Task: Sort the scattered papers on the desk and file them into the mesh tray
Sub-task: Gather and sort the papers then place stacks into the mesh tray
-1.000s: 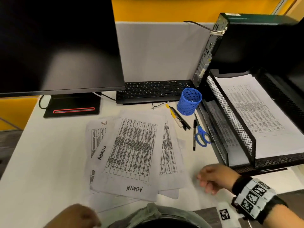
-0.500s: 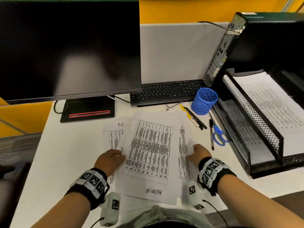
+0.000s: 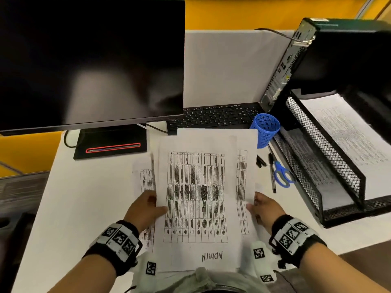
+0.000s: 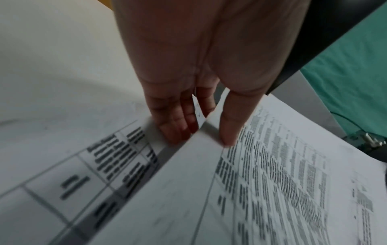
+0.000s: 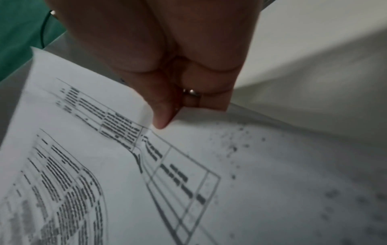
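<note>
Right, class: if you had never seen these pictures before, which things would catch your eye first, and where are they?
First, the printed sheets marked ADMIN, held at the centre by the left hand and right hand, one at each side edge. Next, the big dark monitor at upper left. Then the black mesh tray on the right, already holding papers, with a blue pen cup beside it.

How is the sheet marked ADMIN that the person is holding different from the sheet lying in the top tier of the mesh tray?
The ADMIN sheet is gripped at its side edges by the left hand and right hand; the tray sheet lies untouched in the mesh tray. The ADMIN sheet tops a loose, fanned stack over the desk; the tray sheet is already filed. Both are white pages with printed tables.
</note>
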{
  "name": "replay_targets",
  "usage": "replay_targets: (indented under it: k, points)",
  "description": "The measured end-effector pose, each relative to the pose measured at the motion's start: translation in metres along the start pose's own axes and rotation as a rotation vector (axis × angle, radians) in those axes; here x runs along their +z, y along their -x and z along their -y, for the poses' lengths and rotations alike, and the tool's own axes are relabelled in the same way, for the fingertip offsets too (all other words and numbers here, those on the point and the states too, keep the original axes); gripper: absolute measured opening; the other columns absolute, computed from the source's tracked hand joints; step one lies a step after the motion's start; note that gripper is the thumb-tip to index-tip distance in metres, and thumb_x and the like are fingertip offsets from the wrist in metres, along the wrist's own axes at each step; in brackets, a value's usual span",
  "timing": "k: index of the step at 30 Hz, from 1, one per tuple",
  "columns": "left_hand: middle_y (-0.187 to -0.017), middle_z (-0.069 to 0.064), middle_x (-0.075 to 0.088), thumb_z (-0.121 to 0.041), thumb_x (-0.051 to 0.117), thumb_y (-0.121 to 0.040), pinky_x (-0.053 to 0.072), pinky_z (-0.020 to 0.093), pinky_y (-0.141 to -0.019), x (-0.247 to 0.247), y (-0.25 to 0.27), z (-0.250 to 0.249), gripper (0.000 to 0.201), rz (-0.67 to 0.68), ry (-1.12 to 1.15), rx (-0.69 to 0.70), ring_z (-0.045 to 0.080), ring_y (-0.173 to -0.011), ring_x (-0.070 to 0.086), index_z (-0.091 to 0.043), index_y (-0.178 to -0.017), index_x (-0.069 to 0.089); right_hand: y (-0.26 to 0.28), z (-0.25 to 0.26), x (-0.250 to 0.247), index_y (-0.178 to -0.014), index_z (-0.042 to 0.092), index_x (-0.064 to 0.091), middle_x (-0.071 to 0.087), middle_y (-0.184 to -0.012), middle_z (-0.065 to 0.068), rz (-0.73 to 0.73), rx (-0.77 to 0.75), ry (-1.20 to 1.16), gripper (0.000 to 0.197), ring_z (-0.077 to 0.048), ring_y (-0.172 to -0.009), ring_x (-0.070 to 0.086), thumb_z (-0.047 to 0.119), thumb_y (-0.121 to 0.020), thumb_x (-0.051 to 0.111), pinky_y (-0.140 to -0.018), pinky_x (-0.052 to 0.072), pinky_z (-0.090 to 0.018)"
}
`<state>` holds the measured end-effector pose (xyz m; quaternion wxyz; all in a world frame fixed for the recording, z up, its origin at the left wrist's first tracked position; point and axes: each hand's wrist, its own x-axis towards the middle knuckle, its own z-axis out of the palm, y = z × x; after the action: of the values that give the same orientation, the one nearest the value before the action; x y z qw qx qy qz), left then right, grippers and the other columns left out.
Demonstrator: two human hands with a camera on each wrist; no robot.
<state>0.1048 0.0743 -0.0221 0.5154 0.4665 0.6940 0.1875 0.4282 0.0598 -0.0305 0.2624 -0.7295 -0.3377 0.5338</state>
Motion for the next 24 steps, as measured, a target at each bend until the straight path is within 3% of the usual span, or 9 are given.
replay_targets:
  k: [3, 5, 7, 9, 12, 15, 18, 20, 24]
  points:
    - [-0.111, -0.004, 0.066, -0.021, 0.08, -0.072, 0.051, 0.034, -0.089, -0.008, -0.001, -0.001, 0.061, 0.001, 0.16, 0.013, 0.016, -0.099, 0.064, -0.023, -0.124, 0.049, 0.005, 0.004, 0.012, -0.105, 0.008, 0.062, 0.069, -0.082, -0.011, 0.136, 0.022, -0.057, 0.027, -0.007, -0.056, 0.066, -0.009, -0.087, 0.05, -0.048, 0.05, -0.017]
    - [-0.109, -0.001, 0.069, -0.017, 0.075, -0.077, 0.052, 0.033, -0.086, -0.01, 0.002, -0.006, 0.049, -0.019, 0.244, 0.059, 0.018, -0.099, 0.066, -0.021, -0.121, 0.055, 0.007, 0.009, 0.023, -0.103, 0.011, 0.063, 0.07, -0.095, -0.017, 0.22, 0.015, -0.009, 0.026, -0.022, -0.081, 0.067, -0.007, -0.086, 0.053, -0.072, 0.056, -0.032]
    - [-0.103, 0.003, 0.072, -0.013, 0.07, -0.082, 0.054, 0.033, -0.079, -0.011, 0.006, -0.01, 0.027, -0.04, 0.301, 0.086, 0.021, -0.094, 0.069, -0.02, -0.107, 0.064, 0.011, 0.016, 0.033, -0.1, 0.017, 0.064, 0.07, -0.099, -0.013, 0.27, -0.01, 0.059, 0.027, -0.03, -0.093, 0.065, -0.004, -0.087, 0.053, -0.086, 0.053, -0.043]
    - [-0.102, 0.006, 0.074, -0.012, 0.069, -0.082, 0.054, 0.043, -0.087, -0.013, 0.008, -0.011, 0.02, -0.049, 0.37, 0.084, 0.025, -0.094, 0.07, -0.024, -0.098, 0.066, 0.009, 0.021, 0.038, -0.096, 0.02, 0.063, 0.069, -0.095, -0.01, 0.275, -0.018, 0.08, 0.024, -0.03, -0.09, 0.065, 0.0, -0.088, 0.052, -0.083, 0.054, -0.043]
    - [-0.103, 0.003, 0.074, -0.011, 0.067, -0.083, 0.05, 0.044, -0.094, -0.015, 0.007, -0.003, 0.02, -0.081, 0.416, 0.098, 0.023, -0.098, 0.068, -0.026, -0.097, 0.066, 0.007, 0.031, 0.042, -0.096, 0.011, 0.06, 0.062, -0.085, -0.01, 0.226, -0.007, -0.103, 0.013, -0.025, -0.076, 0.058, 0.011, -0.094, 0.046, -0.072, 0.048, -0.037]
    - [-0.087, -0.005, 0.076, -0.008, 0.067, -0.083, 0.051, 0.034, -0.085, -0.017, 0.013, -0.001, 0.017, -0.113, 0.409, 0.128, 0.013, -0.088, 0.07, -0.021, -0.094, 0.067, 0.001, 0.037, 0.041, -0.114, 0.011, 0.06, 0.065, -0.104, -0.01, 0.178, -0.014, -0.236, 0.028, -0.027, -0.093, 0.059, 0.027, -0.096, 0.045, -0.086, 0.049, -0.042]
    - [-0.073, -0.009, 0.076, -0.006, 0.069, -0.081, 0.049, 0.026, -0.078, -0.024, 0.018, 0.006, 0.007, -0.093, 0.372, 0.127, 0.006, -0.077, 0.07, -0.013, -0.083, 0.069, -0.012, 0.043, 0.036, -0.112, 0.01, 0.057, 0.065, -0.112, -0.018, -0.001, -0.06, 0.018, 0.021, -0.027, -0.086, 0.058, 0.012, -0.091, 0.052, -0.084, 0.051, -0.044]
    - [-0.07, -0.007, 0.075, -0.007, 0.069, -0.08, 0.048, 0.027, -0.08, -0.027, 0.022, 0.011, 0.005, -0.049, 0.329, 0.127, 0.002, -0.071, 0.07, -0.011, -0.079, 0.069, -0.023, 0.044, 0.032, -0.119, 0.007, 0.053, 0.061, -0.12, -0.02, -0.107, -0.014, 0.245, 0.035, -0.028, -0.092, 0.058, 0.006, -0.085, 0.059, -0.089, 0.048, -0.039]
    - [-0.073, -0.008, 0.076, -0.017, 0.077, -0.072, 0.045, 0.02, -0.074, -0.028, 0.035, 0.017, 0.012, 0.062, 0.282, 0.117, 0.004, -0.077, 0.07, -0.011, -0.08, 0.07, -0.032, 0.045, 0.044, -0.121, 0.01, 0.054, 0.06, -0.124, -0.012, -0.092, 0.079, 0.38, 0.049, -0.028, -0.103, 0.06, 0.03, -0.079, 0.071, -0.087, 0.046, -0.029]
